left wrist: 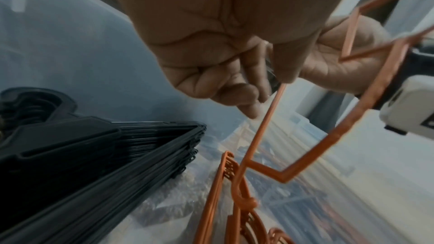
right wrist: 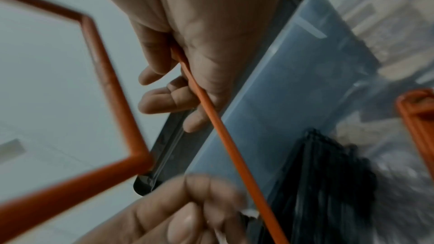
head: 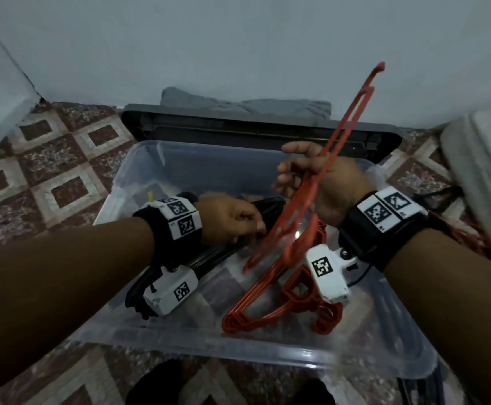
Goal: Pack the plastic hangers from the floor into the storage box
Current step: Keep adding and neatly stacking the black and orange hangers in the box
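Observation:
A clear storage box point(head: 238, 346) stands on the tiled floor. It holds a stack of black hangers point(head: 215, 255) on its left and a pile of red hangers point(head: 270, 305) on its right. My right hand point(head: 296, 173) grips one red hanger point(head: 346, 133) above the box, steeply tilted with its far end high. The hanger's thin bar point(right wrist: 225, 133) runs through that hand's curled fingers point(right wrist: 164, 99). My left hand point(head: 253, 226) is low inside the box beside the black hangers point(left wrist: 94, 164). Its fingertips point(left wrist: 249, 103) pinch the lower end of the same bar point(left wrist: 265, 131).
The dark lid point(head: 238, 127) leans behind the box, with a grey cloth point(head: 253, 105) against the wall. A white object point(head: 484, 159) stands at the right. Patterned tiles point(head: 48, 171) lie to the left of the box. My dark feet point(head: 162, 384) are at the near edge.

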